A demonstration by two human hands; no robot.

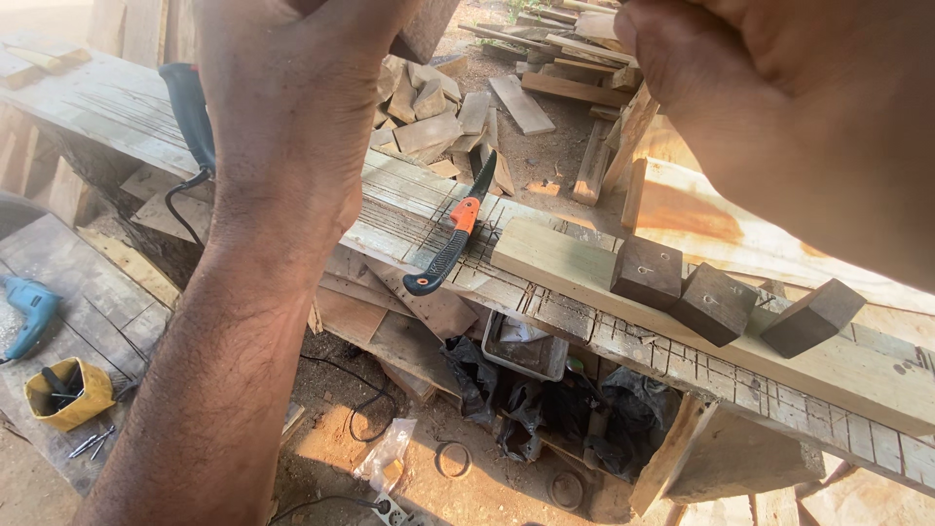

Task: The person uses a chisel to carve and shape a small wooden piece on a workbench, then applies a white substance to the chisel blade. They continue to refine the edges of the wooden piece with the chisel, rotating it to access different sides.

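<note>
Two hands rise close to the camera: left hand clenched around a dark wooden block, right hand fisted, contents hidden, above the scarred plank desk.

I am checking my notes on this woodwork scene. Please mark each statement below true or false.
1. A folding saw with an orange and black handle lies on the workbench. True.
2. Three dark wooden blocks sit in a row on a pale plank. True.
3. The right hand grips the saw. False: the saw lies alone; both hands are raised near the camera.
4. A blue drill lies low on the left. True.
5. The yellow pouch hangs from the plank. False: it rests on a low board beside the drill.
6. The left hand holds a hammer. False: it closes on a dark wooden piece.
</note>
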